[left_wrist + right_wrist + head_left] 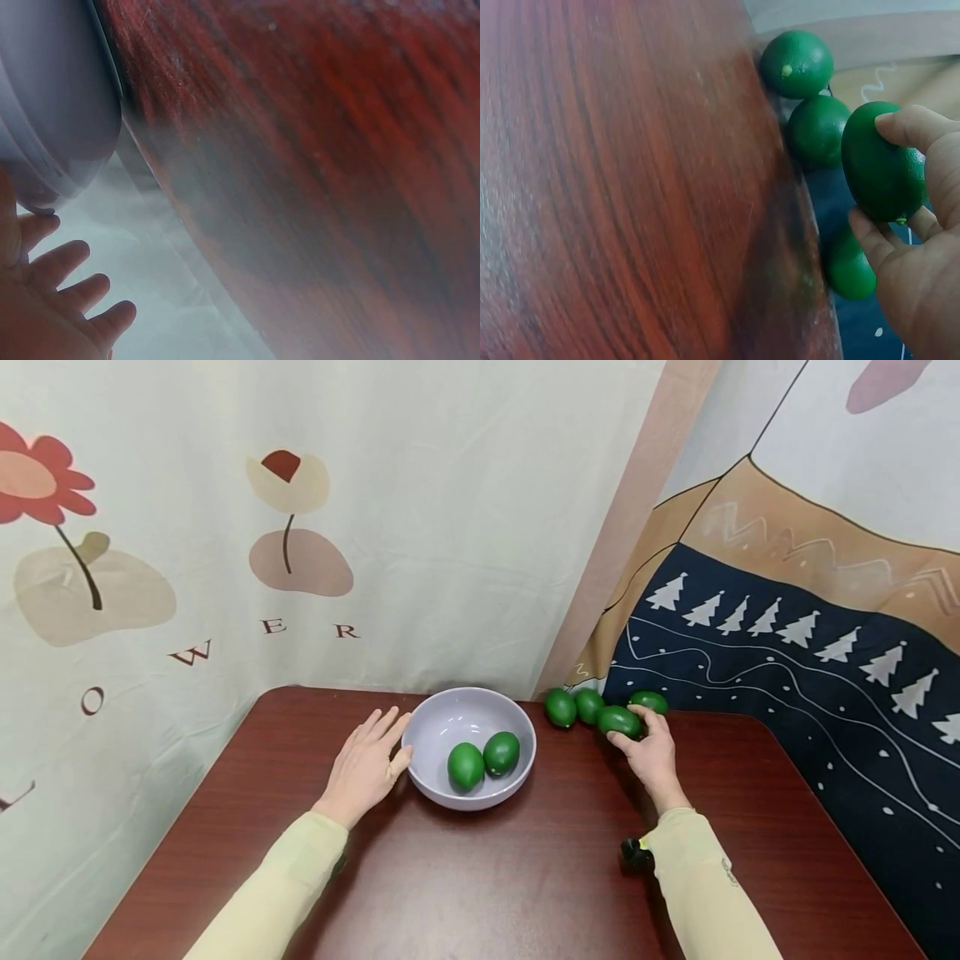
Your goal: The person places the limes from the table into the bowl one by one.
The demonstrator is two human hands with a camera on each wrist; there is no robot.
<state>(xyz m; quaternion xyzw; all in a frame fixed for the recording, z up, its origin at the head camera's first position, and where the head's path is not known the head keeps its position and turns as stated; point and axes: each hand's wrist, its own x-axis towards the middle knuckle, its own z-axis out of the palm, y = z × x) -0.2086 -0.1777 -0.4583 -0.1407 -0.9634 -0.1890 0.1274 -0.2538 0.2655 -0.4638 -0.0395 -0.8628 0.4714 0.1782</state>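
Note:
Between the thumb and fingers of my right hand (651, 752) is a green lime (618, 722), gripped near the table's back edge. The right wrist view shows this lime (883, 165) held in front of the others. Three more limes lie around it: one at the left (560, 707), one beside that (588, 704), and one behind my fingers (648, 701). My left hand (365, 768) has its fingers spread and straight, with the fingertips at the left rim of a pale lavender bowl (435, 785). Inside the bowl sit two limes, one left (466, 766) and one right (502, 752).
The dark red-brown wooden table (480, 877) extends in front of me. A printed cloth (450, 527) with flowers and letters hangs right behind it, and a dark blue tree-patterned cloth (750, 668) hangs along the right side.

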